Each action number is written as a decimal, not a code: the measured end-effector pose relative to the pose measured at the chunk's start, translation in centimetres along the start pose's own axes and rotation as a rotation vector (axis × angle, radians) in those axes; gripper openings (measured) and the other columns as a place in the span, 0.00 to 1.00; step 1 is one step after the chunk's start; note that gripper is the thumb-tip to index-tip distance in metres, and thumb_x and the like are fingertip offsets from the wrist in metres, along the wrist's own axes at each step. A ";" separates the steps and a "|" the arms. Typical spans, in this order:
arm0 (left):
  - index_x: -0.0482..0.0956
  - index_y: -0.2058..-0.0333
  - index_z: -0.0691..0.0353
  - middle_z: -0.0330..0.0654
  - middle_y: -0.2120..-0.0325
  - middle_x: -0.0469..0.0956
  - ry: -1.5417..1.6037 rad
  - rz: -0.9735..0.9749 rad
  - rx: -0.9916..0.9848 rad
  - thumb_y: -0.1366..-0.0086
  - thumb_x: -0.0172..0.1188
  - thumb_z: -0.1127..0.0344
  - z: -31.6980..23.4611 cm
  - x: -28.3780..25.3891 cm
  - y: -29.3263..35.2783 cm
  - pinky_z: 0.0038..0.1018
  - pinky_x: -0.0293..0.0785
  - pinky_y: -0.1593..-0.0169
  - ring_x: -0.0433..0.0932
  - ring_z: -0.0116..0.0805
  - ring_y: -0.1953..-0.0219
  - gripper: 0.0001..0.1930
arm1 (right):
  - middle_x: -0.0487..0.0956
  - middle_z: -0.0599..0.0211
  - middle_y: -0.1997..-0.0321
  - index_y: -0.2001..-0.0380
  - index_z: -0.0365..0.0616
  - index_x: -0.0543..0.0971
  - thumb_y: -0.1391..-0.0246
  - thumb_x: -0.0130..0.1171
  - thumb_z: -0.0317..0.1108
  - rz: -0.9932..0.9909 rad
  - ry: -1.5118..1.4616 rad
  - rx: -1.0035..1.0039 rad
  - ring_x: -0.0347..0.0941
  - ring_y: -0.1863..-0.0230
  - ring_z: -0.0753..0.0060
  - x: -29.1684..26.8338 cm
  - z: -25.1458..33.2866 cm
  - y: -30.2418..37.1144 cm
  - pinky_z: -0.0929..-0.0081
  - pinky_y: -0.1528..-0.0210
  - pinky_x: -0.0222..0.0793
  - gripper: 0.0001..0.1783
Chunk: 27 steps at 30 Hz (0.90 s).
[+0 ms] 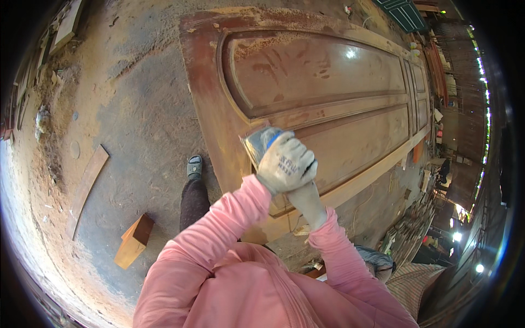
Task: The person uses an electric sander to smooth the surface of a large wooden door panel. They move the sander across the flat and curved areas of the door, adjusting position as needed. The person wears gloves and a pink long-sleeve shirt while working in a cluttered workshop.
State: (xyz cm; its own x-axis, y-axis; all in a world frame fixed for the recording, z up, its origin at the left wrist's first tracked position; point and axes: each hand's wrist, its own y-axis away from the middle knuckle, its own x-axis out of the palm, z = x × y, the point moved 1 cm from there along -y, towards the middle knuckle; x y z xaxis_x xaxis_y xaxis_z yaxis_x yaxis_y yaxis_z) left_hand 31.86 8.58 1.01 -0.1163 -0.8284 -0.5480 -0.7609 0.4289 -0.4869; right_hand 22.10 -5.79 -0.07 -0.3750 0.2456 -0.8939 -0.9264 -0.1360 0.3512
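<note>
A large brown wooden panel door (322,119) lies in front of me, its surface dusty and patchy. On its near left part rests a grey, flat-faced sander (253,145) with a blue edge, mostly covered by my hands. My left hand (287,162), in a pale work glove, is closed over the top of the sander. Just behind and below it, my gloved right hand (306,197) is closed at the tool's rear; its fingers are largely hidden by the left hand.
A wood block (131,249) and a curved wooden strip (87,191) lie on the floor to the left. My sandaled foot (194,165) stands beside the door. Stacked wood strips (407,229) lie at right, and a dark green panel (402,15) is at the far right.
</note>
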 end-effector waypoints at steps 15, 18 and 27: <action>0.79 0.75 0.54 0.40 0.79 0.78 0.032 -0.099 0.002 0.41 0.68 0.58 -0.1 0.9 -1.0 0.43 0.78 0.46 0.80 0.43 0.70 0.10 | 0.78 0.44 0.33 0.29 0.44 0.71 0.37 0.67 0.40 -0.003 0.170 -0.104 0.79 0.36 0.41 0.1 -2.1 0.7 0.47 0.38 0.77 0.35; 0.80 0.74 0.54 0.40 0.79 0.78 0.061 -0.172 0.049 0.41 0.68 0.58 -0.1 0.9 -1.4 0.43 0.78 0.45 0.81 0.42 0.69 0.09 | 0.81 0.46 0.39 0.32 0.44 0.74 0.38 0.67 0.41 -0.184 0.275 -0.258 0.82 0.43 0.42 -0.4 -1.9 0.1 0.49 0.44 0.79 0.33; 0.81 0.73 0.54 0.40 0.77 0.80 0.048 -0.106 0.089 0.41 0.68 0.58 0.0 0.5 -1.4 0.43 0.78 0.43 0.82 0.42 0.67 0.09 | 0.84 0.49 0.45 0.34 0.45 0.77 0.39 0.68 0.41 -0.228 0.287 -0.248 0.86 0.53 0.44 -0.6 -1.5 0.0 0.52 0.53 0.83 0.31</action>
State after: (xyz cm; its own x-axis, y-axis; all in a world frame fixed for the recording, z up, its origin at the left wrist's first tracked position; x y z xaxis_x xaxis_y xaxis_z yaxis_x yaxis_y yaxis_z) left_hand 32.87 7.54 1.42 -0.0706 -0.8862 -0.4579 -0.7113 0.3665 -0.5997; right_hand 22.39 -7.34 0.04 -0.1045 0.0242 -0.9942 -0.9346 -0.3441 0.0898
